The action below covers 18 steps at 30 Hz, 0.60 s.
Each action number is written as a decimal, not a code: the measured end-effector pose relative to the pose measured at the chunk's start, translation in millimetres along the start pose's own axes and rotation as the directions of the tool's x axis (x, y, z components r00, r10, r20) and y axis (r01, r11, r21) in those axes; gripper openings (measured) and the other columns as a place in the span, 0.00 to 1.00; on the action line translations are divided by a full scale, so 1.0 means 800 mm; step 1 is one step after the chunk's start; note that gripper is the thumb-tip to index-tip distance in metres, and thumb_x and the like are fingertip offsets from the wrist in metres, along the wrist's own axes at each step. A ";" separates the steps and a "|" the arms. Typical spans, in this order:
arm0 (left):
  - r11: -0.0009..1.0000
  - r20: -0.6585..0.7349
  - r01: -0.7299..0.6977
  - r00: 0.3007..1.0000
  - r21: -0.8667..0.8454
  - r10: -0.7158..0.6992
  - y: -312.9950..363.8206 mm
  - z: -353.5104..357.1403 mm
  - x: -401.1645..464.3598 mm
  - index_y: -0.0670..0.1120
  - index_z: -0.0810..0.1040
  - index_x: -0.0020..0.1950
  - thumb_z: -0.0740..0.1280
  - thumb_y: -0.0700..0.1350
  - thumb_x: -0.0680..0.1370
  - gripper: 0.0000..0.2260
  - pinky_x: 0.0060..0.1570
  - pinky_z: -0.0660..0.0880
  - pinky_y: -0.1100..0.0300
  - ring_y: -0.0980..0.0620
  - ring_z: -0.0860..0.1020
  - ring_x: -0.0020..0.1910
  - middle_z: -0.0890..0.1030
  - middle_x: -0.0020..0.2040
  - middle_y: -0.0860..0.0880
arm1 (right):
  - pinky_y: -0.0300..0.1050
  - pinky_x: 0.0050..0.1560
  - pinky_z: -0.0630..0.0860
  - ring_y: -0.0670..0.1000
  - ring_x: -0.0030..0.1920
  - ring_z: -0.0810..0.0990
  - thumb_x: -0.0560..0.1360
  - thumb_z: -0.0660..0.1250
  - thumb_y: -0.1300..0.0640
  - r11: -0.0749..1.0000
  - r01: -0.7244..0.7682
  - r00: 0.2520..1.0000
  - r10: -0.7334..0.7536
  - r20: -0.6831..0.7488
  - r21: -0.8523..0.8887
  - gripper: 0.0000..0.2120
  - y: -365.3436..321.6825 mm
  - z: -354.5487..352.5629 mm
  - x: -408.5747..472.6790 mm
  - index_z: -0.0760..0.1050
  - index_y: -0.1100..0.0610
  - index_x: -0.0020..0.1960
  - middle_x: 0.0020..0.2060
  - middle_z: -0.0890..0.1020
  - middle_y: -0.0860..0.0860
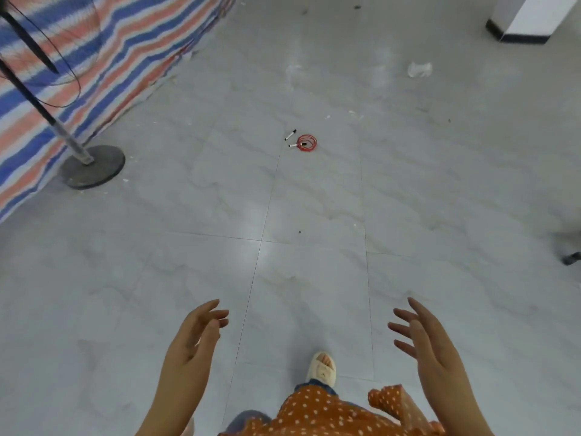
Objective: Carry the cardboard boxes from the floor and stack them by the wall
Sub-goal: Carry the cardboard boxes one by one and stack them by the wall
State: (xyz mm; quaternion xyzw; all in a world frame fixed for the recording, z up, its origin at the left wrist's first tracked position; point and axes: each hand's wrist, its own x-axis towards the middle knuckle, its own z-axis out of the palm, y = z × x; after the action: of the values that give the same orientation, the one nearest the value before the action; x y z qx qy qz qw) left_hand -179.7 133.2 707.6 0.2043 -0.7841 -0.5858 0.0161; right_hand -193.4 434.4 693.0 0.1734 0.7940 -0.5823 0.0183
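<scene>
The grey tiled floor (314, 199) fills almost the whole view, and no cardboard box shows anywhere on it; the boxes the task names are out of sight, so where they lie cannot be told from here. Along the left edge hangs a striped tarpaulin (103, 58) in blue, red and white, draped down to the floor as if covering something bulky; what it hides cannot be seen. In front of it stands a fan stand, its dark round base (92, 165) flat on the tiles and its pole leaning up out of frame. At the top right, a white pillar (531, 17) with a black skirting meets the floor.

Lower down, the person's orange dotted garment (330, 413) and one foot in a pale slipper (323, 368) show a step forward, which suggests walking, probably toward the next box.

The left hand (191, 338) and the right hand (430, 344) are held out in front, well apart, palms turned toward each other. The fingers of both are straight and loosely spread, holding nothing. That spacing looks like readiness to take a box by its two sides.

Smallest are the loose bits ahead: a crumpled scrap of clear plastic (419, 69), a coil of red cable (306, 143), and two marker pens (290, 135) just beside it. No container is in view.
</scene>
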 end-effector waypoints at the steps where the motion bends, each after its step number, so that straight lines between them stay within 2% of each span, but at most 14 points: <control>1: 1.000 -0.002 -0.012 1.000 0.008 0.013 0.015 0.017 0.024 0.56 0.75 0.59 0.58 0.53 0.75 0.14 0.58 0.76 0.51 0.57 0.80 0.53 0.82 0.51 0.55 | 0.48 0.57 0.76 0.47 0.55 0.80 0.73 0.53 0.42 1.000 0.018 1.000 -0.019 -0.011 -0.008 0.22 -0.012 -0.007 0.032 0.66 0.44 0.66 0.58 0.78 0.46; 4: 0.999 0.029 -0.020 0.999 0.050 0.019 0.046 0.061 0.083 0.55 0.73 0.61 0.58 0.56 0.73 0.18 0.59 0.75 0.51 0.55 0.79 0.55 0.80 0.55 0.57 | 0.48 0.57 0.77 0.45 0.55 0.80 0.73 0.54 0.43 1.000 0.031 0.999 -0.031 0.017 0.003 0.22 -0.032 -0.019 0.112 0.66 0.44 0.67 0.58 0.78 0.45; 10: 0.999 -0.017 0.030 0.999 0.041 -0.030 0.083 0.109 0.191 0.55 0.72 0.60 0.57 0.54 0.72 0.18 0.59 0.74 0.50 0.51 0.79 0.55 0.79 0.55 0.55 | 0.41 0.49 0.78 0.41 0.52 0.81 0.73 0.56 0.44 1.000 -0.018 0.995 0.017 0.098 0.010 0.22 -0.062 0.003 0.249 0.68 0.43 0.66 0.56 0.79 0.42; 14: 0.999 -0.046 0.052 0.998 -0.007 -0.053 0.108 0.131 0.295 0.55 0.72 0.60 0.56 0.55 0.73 0.17 0.58 0.75 0.51 0.50 0.79 0.54 0.79 0.56 0.52 | 0.38 0.48 0.80 0.42 0.53 0.81 0.72 0.56 0.45 0.999 -0.030 0.997 0.029 0.072 0.014 0.21 -0.084 0.029 0.352 0.69 0.44 0.65 0.55 0.80 0.42; 16: 0.999 -0.046 0.040 0.998 -0.011 -0.041 0.125 0.142 0.363 0.57 0.70 0.60 0.56 0.55 0.73 0.16 0.58 0.75 0.53 0.51 0.79 0.54 0.79 0.56 0.54 | 0.42 0.52 0.79 0.42 0.53 0.81 0.74 0.58 0.46 1.000 -0.026 0.998 0.026 0.052 0.001 0.22 -0.102 0.048 0.412 0.68 0.46 0.67 0.56 0.79 0.42; 18: 1.000 -0.016 0.015 1.000 -0.006 -0.015 0.145 0.150 0.436 0.57 0.70 0.61 0.57 0.54 0.74 0.15 0.58 0.75 0.52 0.53 0.79 0.54 0.79 0.56 0.55 | 0.49 0.56 0.78 0.43 0.54 0.81 0.77 0.60 0.51 1.000 -0.020 0.999 0.020 0.031 -0.010 0.18 -0.122 0.068 0.471 0.67 0.43 0.66 0.56 0.79 0.40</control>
State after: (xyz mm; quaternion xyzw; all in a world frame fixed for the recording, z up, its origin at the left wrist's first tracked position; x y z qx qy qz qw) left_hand -566.1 150.9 702.5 0.2149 -0.7806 -0.5866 0.0185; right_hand -585.3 453.9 677.9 0.1723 0.7946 -0.5810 0.0372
